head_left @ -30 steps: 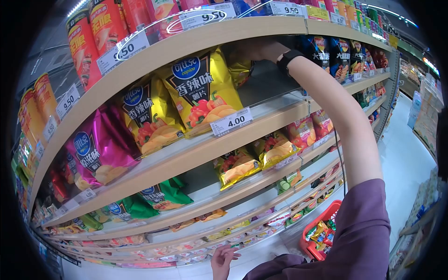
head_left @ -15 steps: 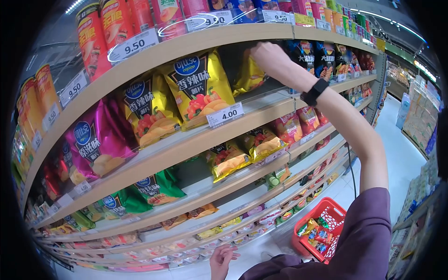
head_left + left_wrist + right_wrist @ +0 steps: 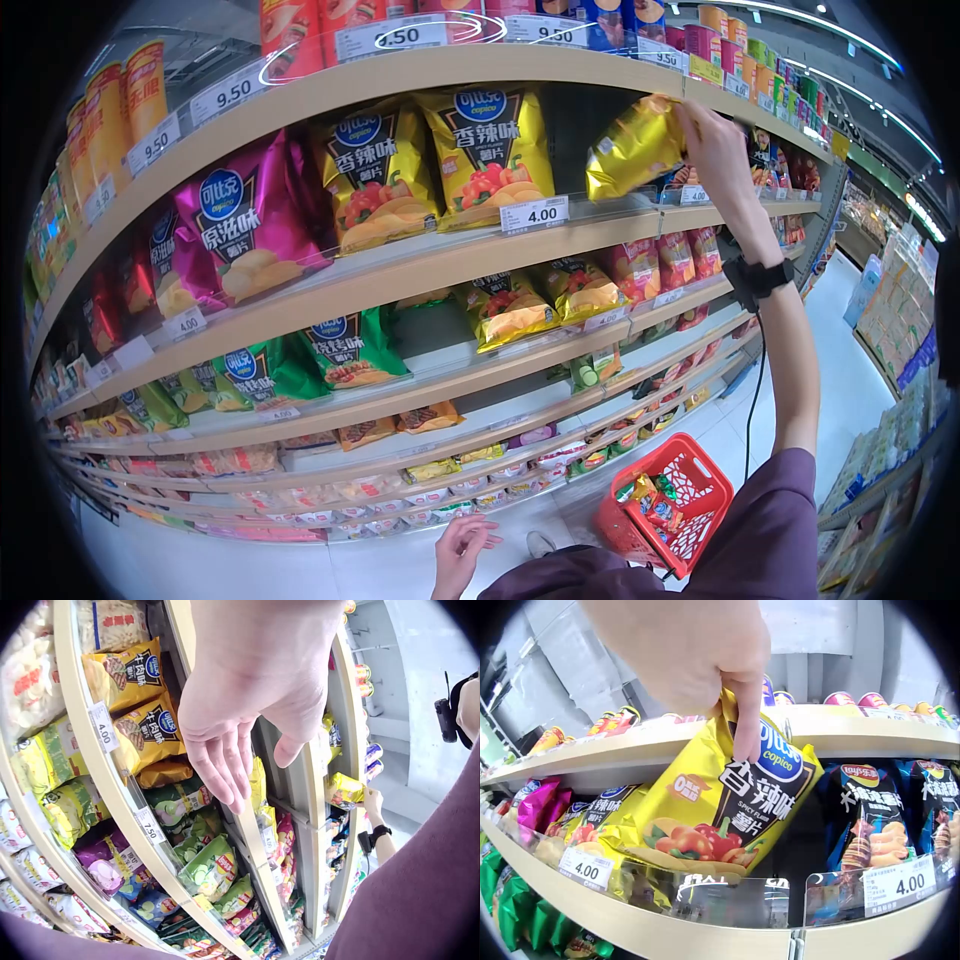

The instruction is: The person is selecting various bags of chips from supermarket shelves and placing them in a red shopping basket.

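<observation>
We had the bag [image 3: 632, 148] pinched in right fingers [image 3: 748, 739], not yet in basket [image 3: 692, 453] below them; left fingers [image 3: 216, 766] hung loose.

Bag [image 3: 630, 150] at shelf front [image 3: 450, 256], basket [image 3: 632, 535] on floor [image 3: 385, 572]

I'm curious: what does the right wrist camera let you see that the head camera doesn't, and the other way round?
Only the right wrist view: the printed front of the held yellow bag, with its peppers and "copico" logo.

Only the head view: the red basket with small packets inside, and the purple sleeve.

Both: the right hand's fingers gripping that bag, the shelf's magenta bags and 4.00 price tags.
</observation>
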The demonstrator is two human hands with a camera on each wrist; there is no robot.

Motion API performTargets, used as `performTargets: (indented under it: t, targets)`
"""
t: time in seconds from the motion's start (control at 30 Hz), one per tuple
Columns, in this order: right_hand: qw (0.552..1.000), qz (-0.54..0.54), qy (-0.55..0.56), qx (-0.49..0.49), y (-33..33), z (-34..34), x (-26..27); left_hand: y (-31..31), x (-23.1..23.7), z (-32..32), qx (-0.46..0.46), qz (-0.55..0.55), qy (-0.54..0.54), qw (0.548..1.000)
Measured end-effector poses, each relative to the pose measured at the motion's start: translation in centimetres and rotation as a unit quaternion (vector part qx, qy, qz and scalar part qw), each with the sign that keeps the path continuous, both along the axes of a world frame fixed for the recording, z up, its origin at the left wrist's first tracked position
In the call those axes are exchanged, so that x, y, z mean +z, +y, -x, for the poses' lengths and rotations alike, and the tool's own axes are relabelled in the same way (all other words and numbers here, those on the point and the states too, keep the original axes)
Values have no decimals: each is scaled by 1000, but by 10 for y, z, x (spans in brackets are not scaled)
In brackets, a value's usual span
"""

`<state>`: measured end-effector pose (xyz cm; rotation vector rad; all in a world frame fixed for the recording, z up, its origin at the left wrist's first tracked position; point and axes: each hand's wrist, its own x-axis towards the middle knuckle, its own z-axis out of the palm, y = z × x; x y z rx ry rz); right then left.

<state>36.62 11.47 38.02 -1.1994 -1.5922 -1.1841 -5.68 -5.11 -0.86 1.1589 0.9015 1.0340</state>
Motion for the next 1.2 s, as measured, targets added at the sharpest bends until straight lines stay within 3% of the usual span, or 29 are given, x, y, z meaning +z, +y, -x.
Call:
performTargets:
  t: [0.07, 0.23, 0.33, 0.47, 0.53, 0.63, 0.73, 0.77, 0.8, 0.83, 0.9, 0.93, 0.97, 1.0, 1.13, 1.2]
  targets:
    - [999, -11, 30, -8, -18, 3, 0, -4, -1, 2, 3, 4, -5, 1000]
    - [980, 17, 164, 111, -66, 21, -12, -13, -2, 6, 17, -10, 12, 1000]
    - [962, 67, 203, 168, -98, 61, -25, -13, 12, 0, 57, -154, 113, 980]
    - [939, 257, 132, 185, -129, 140, -55, -7, 58, -14, 146, -347, 161, 912]
    - [909, 326, 106, 239, -135, 168, -77, -9, 73, -20, 190, -401, 123, 888]
    - [868, 388, 59, 303, -132, 194, -110, -18, 85, -22, 232, -417, 209, 853]
    - [806, 457, 152, 344, -135, 220, -137, -16, 52, -18, 239, -353, 179, 887]
    - [775, 491, 186, 351, -139, 228, -142, -23, 50, -12, 220, -207, 39, 953]
    - [714, 569, 236, 331, -148, 235, -142, -38, 52, -8, 197, -43, -108, 974]
    - [674, 598, 265, 342, -146, 237, -149, -43, 52, -3, 165, 106, -255, 947]
    - [604, 637, 317, 360, -138, 236, -164, -51, 49, 7, 153, 164, -323, 919]
    - [577, 646, 340, 368, -133, 235, -170, -51, 44, 11, 173, 76, -249, 950]
    - [620, 584, 295, 432, -120, 235, -189, -55, 40, 16, 190, -6, -168, 967]
    - [592, 608, 291, 441, -110, 232, -202, -56, 35, 19, 200, -91, -85, 972]
    - [515, 611, 338, 498, -107, 243, -239, -54, 11, 23, 223, -35, -147, 963]
    - [635, 534, 305, 468, -104, 253, -258, -55, 15, 23, 241, -1, -184, 953]
